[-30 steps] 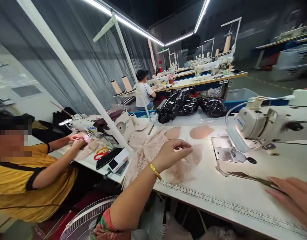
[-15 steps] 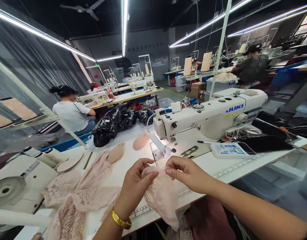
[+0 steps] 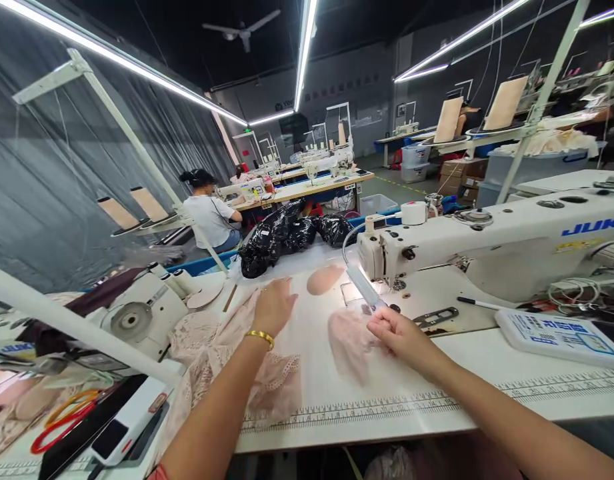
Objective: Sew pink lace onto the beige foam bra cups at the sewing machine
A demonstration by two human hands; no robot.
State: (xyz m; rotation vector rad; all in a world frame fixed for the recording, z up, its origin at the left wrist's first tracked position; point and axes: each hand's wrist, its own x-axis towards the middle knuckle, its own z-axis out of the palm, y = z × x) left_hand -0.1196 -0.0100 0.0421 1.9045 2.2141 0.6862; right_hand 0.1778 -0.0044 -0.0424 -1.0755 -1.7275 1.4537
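Note:
My right hand (image 3: 401, 337) is closed in a pinch at the edge of a sheer pink fabric piece (image 3: 349, 343), which lies on the white table just in front of the sewing machine (image 3: 467, 247). My left hand (image 3: 275, 307) reaches over the left side, back of the hand up, thumb apart from the fingers. Under and beside it lies pale pink lace fabric (image 3: 201, 333); its fingertips are partly hidden, and I cannot make out anything held. Another lace-edged piece (image 3: 277, 387) lies below my left forearm. A flat pinkish oval piece (image 3: 325, 280) rests between the hands, farther back.
A lamp on a bent neck (image 3: 363, 285) stands by the needle area. Metal thread snips (image 3: 437, 319), a pen (image 3: 479, 304) and a white box (image 3: 557, 337) lie right. Black plastic bags (image 3: 271, 243) sit behind. Red-handled scissors (image 3: 61, 427) lie left. A person in white (image 3: 207, 213) sits beyond.
My left hand has let go of the sheer pink fabric and moved left to the lace. My right hand has laid the fabric on the table, still pinching it. The view has turned left.

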